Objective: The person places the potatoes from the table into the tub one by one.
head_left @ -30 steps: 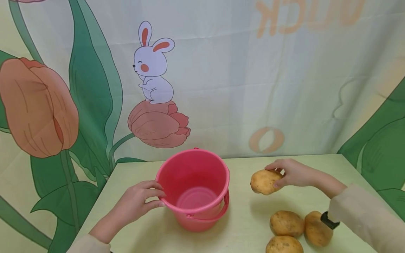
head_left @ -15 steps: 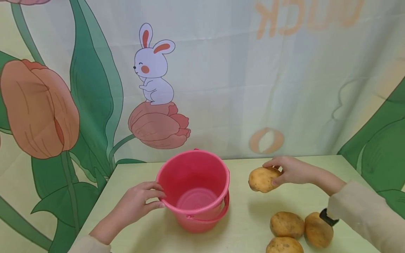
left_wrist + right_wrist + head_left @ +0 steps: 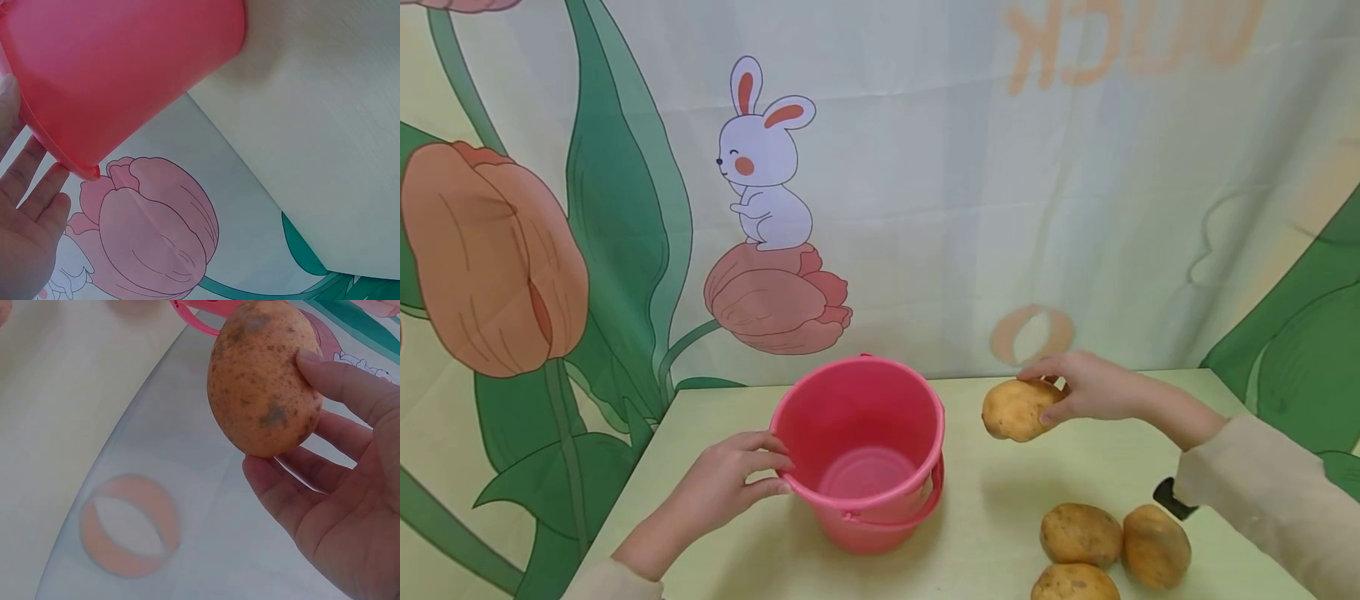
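Observation:
A pink bucket [image 3: 868, 533] stands upright on the table, its inside showing only a bare bottom. My left hand [image 3: 726, 475] holds its rim at the left, with the thumb [image 3: 9, 100] on the outer side and the fingers over the edge. To the right of the bucket, my right hand [image 3: 1097, 387] grips a potato [image 3: 1017, 410] in the air between thumb and fingers. In the right wrist view, the held potato [image 3: 262, 381] has dark spots on its skin.
Three more potatoes lie close together at the front right: one [image 3: 1080, 535] behind, one [image 3: 1156, 546] at the right, one [image 3: 1075, 583] cut by the frame's edge. The bucket's handle [image 3: 934, 492] hangs down. Behind the pale table [image 3: 715, 408] hangs a printed curtain [image 3: 925, 208].
My right hand has moved a little left and up with the potato, nearer the bucket. The left hand and bucket have stayed in place.

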Available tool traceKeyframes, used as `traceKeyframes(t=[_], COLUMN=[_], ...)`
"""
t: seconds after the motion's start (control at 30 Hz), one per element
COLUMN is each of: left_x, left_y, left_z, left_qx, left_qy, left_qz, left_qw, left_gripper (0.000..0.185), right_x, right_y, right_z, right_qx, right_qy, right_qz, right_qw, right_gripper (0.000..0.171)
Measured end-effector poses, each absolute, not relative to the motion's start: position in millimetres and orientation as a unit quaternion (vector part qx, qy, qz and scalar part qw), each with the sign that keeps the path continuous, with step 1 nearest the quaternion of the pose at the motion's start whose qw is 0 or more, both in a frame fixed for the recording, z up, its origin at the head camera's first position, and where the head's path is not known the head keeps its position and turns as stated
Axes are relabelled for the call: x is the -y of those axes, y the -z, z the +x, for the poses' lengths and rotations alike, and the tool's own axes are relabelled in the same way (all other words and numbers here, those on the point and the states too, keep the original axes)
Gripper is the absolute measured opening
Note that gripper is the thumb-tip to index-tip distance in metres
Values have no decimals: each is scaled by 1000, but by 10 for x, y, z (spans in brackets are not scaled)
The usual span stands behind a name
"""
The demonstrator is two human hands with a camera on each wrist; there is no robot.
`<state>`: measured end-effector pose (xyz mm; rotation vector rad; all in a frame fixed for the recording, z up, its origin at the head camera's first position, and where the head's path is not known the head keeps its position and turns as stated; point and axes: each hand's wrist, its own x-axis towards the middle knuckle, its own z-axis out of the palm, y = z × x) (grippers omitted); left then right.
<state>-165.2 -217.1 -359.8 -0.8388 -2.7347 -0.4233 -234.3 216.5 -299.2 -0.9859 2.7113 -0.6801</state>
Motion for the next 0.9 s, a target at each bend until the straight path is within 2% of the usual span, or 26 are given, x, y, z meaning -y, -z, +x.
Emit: traceKeyframes(t=[0.57, 0.8, 0.9], left_x=[2174, 2182, 2185], left_y=[3600, 3612, 3618], left_z=[-1657, -1667, -1669], left_qx=[936, 935, 935], left_qy=[148, 146, 145], left_qz=[-293, -296, -297], left_qw=[124, 129, 129], left_gripper=[21, 21, 21], right_x=[-2024, -1924, -1873], right_y=[2833, 2843, 2821], right_z=[-2358, -2377, -2372], right_qx=[-906, -890, -891], right_qy=[230, 232, 229], right_qz=[-351, -392, -390], right_qw=[61, 36, 43], right_gripper=[51, 47, 46])
